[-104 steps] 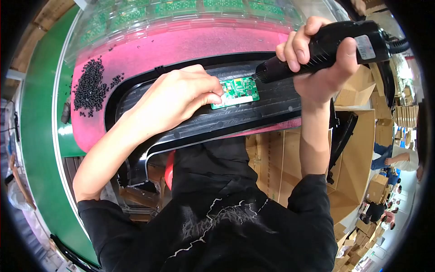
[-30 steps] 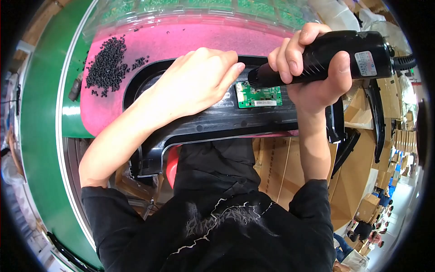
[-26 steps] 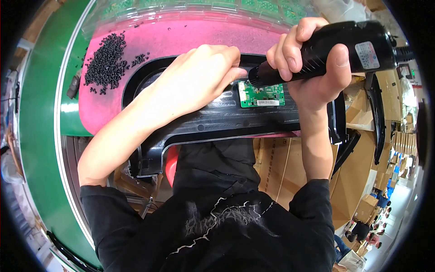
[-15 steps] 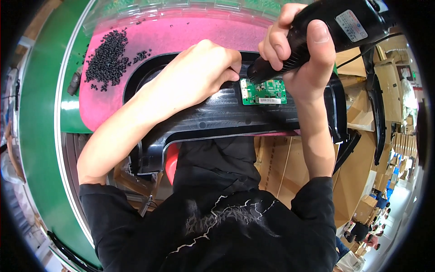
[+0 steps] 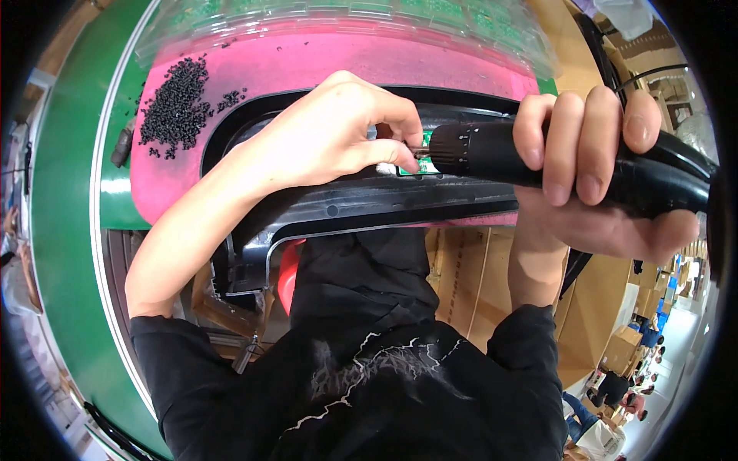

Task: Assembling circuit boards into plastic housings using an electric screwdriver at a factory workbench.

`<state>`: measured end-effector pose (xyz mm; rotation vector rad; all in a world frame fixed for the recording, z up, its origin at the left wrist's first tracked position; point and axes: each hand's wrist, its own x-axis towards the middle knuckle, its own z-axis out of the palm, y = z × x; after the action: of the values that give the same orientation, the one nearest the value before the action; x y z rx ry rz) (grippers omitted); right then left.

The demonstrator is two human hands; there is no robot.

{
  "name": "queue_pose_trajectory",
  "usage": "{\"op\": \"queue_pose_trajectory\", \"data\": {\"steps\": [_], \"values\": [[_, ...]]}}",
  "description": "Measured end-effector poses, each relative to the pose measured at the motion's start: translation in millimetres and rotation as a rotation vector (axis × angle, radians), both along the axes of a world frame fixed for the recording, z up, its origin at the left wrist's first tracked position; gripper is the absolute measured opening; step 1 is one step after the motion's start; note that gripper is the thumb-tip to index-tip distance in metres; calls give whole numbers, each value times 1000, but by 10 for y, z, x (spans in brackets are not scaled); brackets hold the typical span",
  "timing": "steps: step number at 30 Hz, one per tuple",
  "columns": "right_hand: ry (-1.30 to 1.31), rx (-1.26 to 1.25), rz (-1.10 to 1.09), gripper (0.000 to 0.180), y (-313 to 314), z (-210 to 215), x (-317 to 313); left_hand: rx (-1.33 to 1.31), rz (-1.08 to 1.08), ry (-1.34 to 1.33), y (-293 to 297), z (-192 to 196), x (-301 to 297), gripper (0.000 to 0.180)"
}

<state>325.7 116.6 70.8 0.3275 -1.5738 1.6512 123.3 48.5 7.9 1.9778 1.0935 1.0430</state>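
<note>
Left fingers [image 5: 406, 121] narrowed at the bit [image 5: 422, 152], grip unclear; right fingers [image 5: 566, 146] wrapped round black driver [image 5: 492, 151]. Advisable: steady driver body, bit clear of green board [image 5: 427, 164].

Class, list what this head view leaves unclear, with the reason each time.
Circuit board: head view, mostly hidden by the left hand and power screwdriver.
What the left hand pinches, if anything: head view, too small.
Back end of the power screwdriver: head view, lost in the dark right rim.
Number of small black pieces: head view, too small.
</note>
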Motion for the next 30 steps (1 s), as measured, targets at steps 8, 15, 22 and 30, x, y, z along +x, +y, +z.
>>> {"op": "queue_pose_trajectory", "data": {"steps": [8,15,22,30], "values": [[-120,-96,-86,68,6,-288,-67,46,112,135,28,-104,-15,14],[-283,-171,-215,67,-101,-316,-138,-28,258,237,25,-6,-25,29],[-403,-134,-323,64,-225,-224,-281,98,226,157,46,-76,-8,22],[-363,-154,-450,67,-358,-196,-185,-21,123,329,-14,-57,-55,18]]}}
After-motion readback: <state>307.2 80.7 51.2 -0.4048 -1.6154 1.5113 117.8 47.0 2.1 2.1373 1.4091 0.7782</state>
